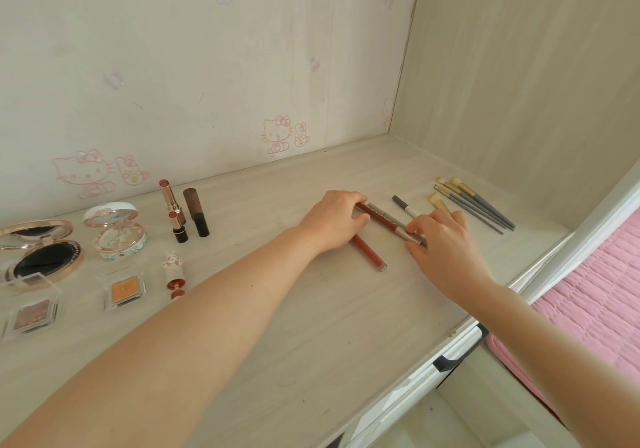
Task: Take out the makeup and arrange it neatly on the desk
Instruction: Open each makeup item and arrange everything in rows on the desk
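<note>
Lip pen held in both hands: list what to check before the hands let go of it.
1. Left hand grips the lip pen at its far end: ok.
2. Right hand pinches its near end: ok.
3. Lip pen flat on the desk: cannot tell, the hands cover both ends.
4. Lip pen parallel to the red tube beside it: not ok, they lie at different angles.
5. Brushes grouped together at the right: ok.
</note>
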Action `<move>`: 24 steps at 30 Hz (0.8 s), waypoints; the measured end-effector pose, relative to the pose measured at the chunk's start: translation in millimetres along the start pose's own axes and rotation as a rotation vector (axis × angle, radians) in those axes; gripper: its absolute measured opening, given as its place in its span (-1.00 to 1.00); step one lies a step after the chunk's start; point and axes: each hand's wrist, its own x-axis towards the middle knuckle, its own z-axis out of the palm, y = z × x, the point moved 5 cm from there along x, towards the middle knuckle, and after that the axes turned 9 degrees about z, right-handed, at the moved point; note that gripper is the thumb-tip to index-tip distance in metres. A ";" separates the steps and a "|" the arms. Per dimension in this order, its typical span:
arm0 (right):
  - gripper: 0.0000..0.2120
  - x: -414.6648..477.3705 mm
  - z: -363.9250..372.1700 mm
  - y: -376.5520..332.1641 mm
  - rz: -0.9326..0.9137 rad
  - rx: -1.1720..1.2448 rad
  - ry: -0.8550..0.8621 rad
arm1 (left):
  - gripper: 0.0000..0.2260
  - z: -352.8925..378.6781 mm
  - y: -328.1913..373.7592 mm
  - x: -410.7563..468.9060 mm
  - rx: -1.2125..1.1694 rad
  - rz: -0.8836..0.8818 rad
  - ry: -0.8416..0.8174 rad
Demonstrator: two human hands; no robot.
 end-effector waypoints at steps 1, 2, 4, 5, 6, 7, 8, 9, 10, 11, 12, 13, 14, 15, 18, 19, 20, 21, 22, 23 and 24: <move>-0.78 0.2 0.3 -0.7 0.006 0.002 0.004 | -0.61 -1.3 -0.2 0.9 -0.010 -0.020 0.024; -0.79 0.4 0.5 -1.7 0.013 0.003 0.009 | -0.61 -2.5 -1.2 2.0 -0.009 -0.045 0.045; -0.80 0.0 1.0 -3.8 0.023 0.003 0.020 | -0.58 -2.1 -5.8 4.0 -0.004 -0.114 0.037; -0.81 -0.5 1.0 -4.8 0.025 -0.002 0.028 | -0.57 -0.6 -8.5 5.1 -0.017 -0.140 0.018; -0.81 -1.3 0.8 -5.6 0.023 -0.008 0.035 | -0.58 0.8 -10.1 5.9 -0.042 -0.156 0.005; -0.81 -2.3 0.3 -6.5 0.022 -0.012 0.039 | -0.62 1.3 -10.6 6.2 -0.070 -0.161 0.008; -0.82 -3.1 -0.2 -7.3 0.020 -0.012 0.041 | -0.69 0.6 -10.0 6.2 -0.093 -0.160 0.023; -0.82 -4.1 -0.8 -8.4 0.019 -0.010 0.040 | -0.74 -0.3 -9.3 5.8 -0.113 -0.158 0.040; -0.82 -4.8 -1.1 -9.5 0.017 -0.008 0.038 | -0.73 -0.9 -8.8 5.0 -0.138 -0.158 0.059; -0.81 -5.4 -1.2 -10.6 0.014 -0.011 0.033 | -0.69 -1.7 -8.7 3.9 -0.169 -0.163 0.082; -0.80 -5.7 -1.2 -11.5 0.012 -0.017 0.029 | -0.66 -3.9 -8.3 2.1 -0.204 -0.172 0.109; -0.78 -6.1 -1.2 -12.3 0.013 -0.022 0.023 | -0.65 -6.8 -8.0 0.2 -0.243 -0.180 0.144; -0.75 -6.7 -1.5 -12.9 0.015 -0.022 0.020 | -0.66 -10.1 -7.8 -1.5 -0.281 -0.191 0.178; -0.73 -7.4 -2.1 -13.3 0.020 -0.018 0.015 | -0.67 -13.4 -8.5 -2.2 -0.319 -0.202 0.210; -0.72 -10.6 -6.1 -15.9 0.014 -0.008 0.013 | -0.69 -25.7 -9.8 -5.0 -0.483 -0.256 0.305; -0.73 -12.3 -8.8 -17.9 0.005 0.004 0.021 | -0.70 -30.4 -10.0 -7.5 -0.558 -0.278 0.337; -0.74 -14.1 -12.2 -20.5 -0.003 0.032 0.034 | -0.70 -35.2 -9.2 -10.9 -0.648 -0.295 0.363; -0.74 -16.4 -16.8 -23.9 -0.008 0.071 0.048 | -0.71 -40.5 -7.5 -15.3 -0.749 -0.301 0.383; -0.75 -18.6 -21.6 -27.7 -0.012 0.112 0.063 | -0.72 -45.7 -4.7 -19.6 -0.844 -0.299 0.394; -0.76 -21.0 -26.2 -31.9 -0.017 0.147 0.070 | -0.72 -51.2 -2.1 -24.3 -0.914 -0.291 0.398; -0.77 -23.5 -30.2 -36.0 -0.025 0.174 0.075 | -0.72 -56.9 0.5 -29.0 -0.953 -0.285 0.400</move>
